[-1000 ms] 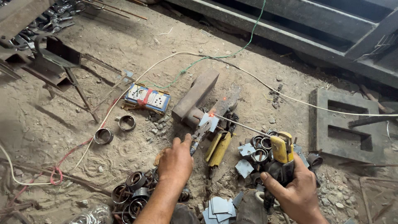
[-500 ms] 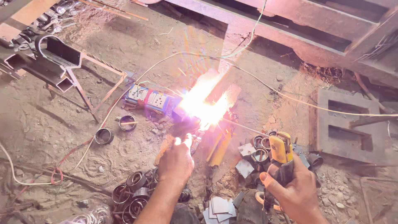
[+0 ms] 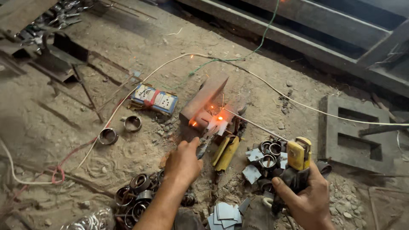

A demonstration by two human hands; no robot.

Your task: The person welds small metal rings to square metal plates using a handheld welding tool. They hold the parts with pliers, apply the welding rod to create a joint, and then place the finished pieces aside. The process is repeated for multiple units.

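Left of the steel block [image 3: 203,100], 2 rings [image 3: 119,130] lie apart on open dirt. The left hand [image 3: 183,162] grips pliers [image 3: 203,145] clamping a glowing plate [image 3: 217,124] touching the block. Right of it, the right hand [image 3: 304,198] clutches the electrode holder [image 3: 298,154] above more rings [image 3: 267,155].

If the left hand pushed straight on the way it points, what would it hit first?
Likely the small grey metal plate with glowing orange spots, lying against the rusty steel block. The left hand already grips a dark tool reaching toward it; depth is unclear.
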